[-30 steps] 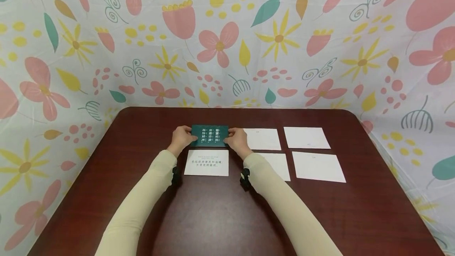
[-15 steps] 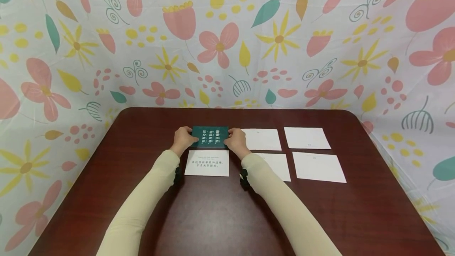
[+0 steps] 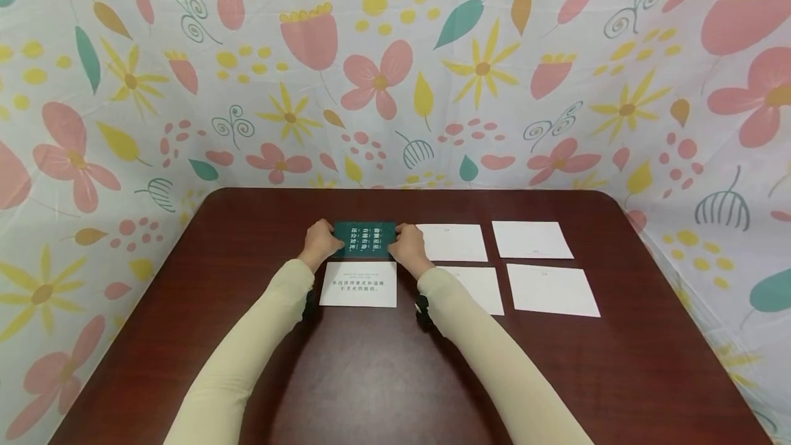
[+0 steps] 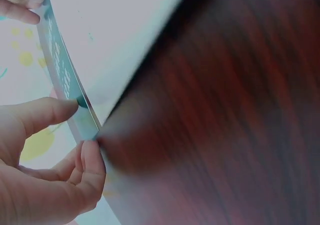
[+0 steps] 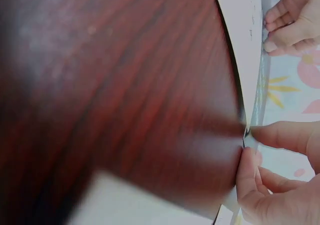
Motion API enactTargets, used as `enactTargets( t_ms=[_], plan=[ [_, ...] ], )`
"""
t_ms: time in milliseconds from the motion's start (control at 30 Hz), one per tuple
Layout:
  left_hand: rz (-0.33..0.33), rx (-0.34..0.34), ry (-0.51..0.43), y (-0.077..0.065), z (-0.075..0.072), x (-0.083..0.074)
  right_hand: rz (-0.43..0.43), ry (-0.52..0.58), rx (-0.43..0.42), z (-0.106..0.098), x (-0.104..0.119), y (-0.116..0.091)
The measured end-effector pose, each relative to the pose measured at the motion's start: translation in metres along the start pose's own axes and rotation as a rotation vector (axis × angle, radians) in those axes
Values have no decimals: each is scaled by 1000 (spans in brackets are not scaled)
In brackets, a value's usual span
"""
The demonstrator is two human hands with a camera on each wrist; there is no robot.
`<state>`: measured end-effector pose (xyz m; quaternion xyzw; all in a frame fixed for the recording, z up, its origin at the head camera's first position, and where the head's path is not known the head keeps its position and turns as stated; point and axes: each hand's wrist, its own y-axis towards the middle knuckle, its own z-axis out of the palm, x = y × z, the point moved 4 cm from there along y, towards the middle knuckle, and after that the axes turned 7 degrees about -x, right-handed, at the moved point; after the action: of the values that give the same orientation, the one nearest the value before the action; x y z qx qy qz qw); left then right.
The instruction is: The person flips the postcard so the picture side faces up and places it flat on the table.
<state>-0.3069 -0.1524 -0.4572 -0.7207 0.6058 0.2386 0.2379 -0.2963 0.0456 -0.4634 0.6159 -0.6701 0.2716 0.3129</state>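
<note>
Between both hands, at the back of the table, is a dark green card (image 3: 364, 240) with white Chinese characters turned sideways. My left hand (image 3: 318, 244) pinches its left edge; the left wrist view shows the thumb on the printed face. On the opposite edge, my right hand (image 3: 409, 247) pinches it between thumb and fingers. Just in front lies a white card (image 3: 360, 285) printed with dark Chinese text. Whether the green card touches the tabletop is hard to tell.
To the right, white cards lie in two rows: one (image 3: 457, 244) partly behind my right hand, one (image 3: 485, 290) partly under my right sleeve, then a back one (image 3: 533, 240) and a front one (image 3: 553, 291). A flowered cloth (image 3: 383, 88) hangs behind the dark red table (image 3: 371, 376).
The green card has come slightly nearer the white card in front of it. My left hand has shifted a little to the right. Both hands still pinch the green card.
</note>
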Motion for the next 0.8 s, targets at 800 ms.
enactTargets(
  t_ms=[800],
  plan=[
    [96,24,-331,-38,25,-66,-35,115,-52,-91,-39,6]
  ],
)
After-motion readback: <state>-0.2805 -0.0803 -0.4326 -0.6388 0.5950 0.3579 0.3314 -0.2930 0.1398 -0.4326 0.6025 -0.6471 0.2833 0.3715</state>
